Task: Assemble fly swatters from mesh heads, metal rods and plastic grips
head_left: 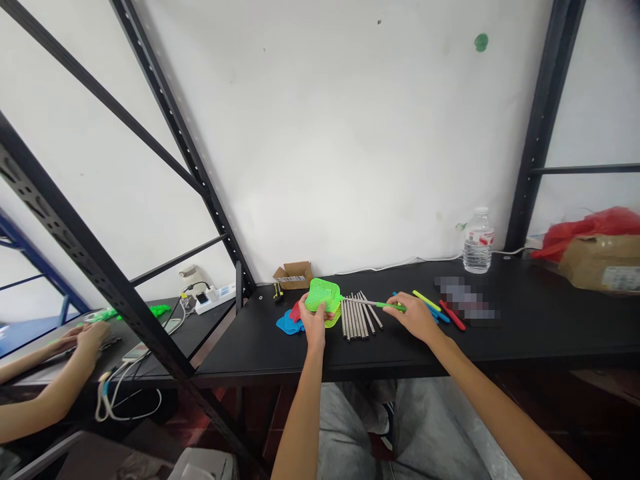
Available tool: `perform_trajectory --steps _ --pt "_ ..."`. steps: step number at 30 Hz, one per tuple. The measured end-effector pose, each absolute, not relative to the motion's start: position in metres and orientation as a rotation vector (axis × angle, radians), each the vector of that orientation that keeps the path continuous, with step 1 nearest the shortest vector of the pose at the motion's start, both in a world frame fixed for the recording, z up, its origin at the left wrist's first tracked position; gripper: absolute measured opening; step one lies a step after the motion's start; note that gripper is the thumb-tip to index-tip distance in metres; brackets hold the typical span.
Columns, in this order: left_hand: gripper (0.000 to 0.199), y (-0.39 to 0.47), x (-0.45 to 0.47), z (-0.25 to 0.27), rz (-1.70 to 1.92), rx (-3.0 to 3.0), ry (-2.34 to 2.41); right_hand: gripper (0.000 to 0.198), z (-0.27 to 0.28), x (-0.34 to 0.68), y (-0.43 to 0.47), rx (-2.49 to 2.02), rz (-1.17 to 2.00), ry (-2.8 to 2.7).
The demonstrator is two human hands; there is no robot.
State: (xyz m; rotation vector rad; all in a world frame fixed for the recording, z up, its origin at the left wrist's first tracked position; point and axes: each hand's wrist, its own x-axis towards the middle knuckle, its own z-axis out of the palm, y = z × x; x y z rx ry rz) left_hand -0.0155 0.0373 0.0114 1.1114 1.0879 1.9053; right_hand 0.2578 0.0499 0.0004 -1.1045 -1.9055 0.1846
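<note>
A green fly swatter (320, 292) with a thin metal rod and a green handle is held level between my two hands. My left hand (315, 321) is closed on its mesh head, thumb on top. My right hand (416, 316) grips the green handle at the other end. Under and beside my left hand lie blue mesh heads (287, 324), a red one and a yellow-green one, partly covered. Between my hands several metal rods (354, 321) lie side by side. Just right of my right hand are loose handles: yellow (426, 300), red (453, 316) and blue.
Behind my left hand stands an open cardboard box (294, 275) beside a small yellow-black object (278, 292). A water bottle (479, 241) stands at the back right, near a brown package (603, 261). Black shelf posts flank the table. Another person's hands (90, 337) work at the left.
</note>
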Motion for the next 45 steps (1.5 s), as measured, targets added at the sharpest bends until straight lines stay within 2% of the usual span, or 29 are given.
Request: perform_trajectory --steps 19,33,45 --pt "0.07 0.0404 -0.017 0.0072 1.898 1.133 1.093 0.042 0.001 0.256 0.049 -1.148 0.155 -1.929" --pt "0.073 0.0419 -0.0173 0.0059 1.903 1.112 1.083 0.015 0.0011 0.2528 0.0464 -1.191 0.12 -1.909" --pt "0.073 0.0414 -0.0176 0.0062 1.898 1.108 1.082 0.021 0.0043 0.255 0.0443 -1.132 0.157 -1.915"
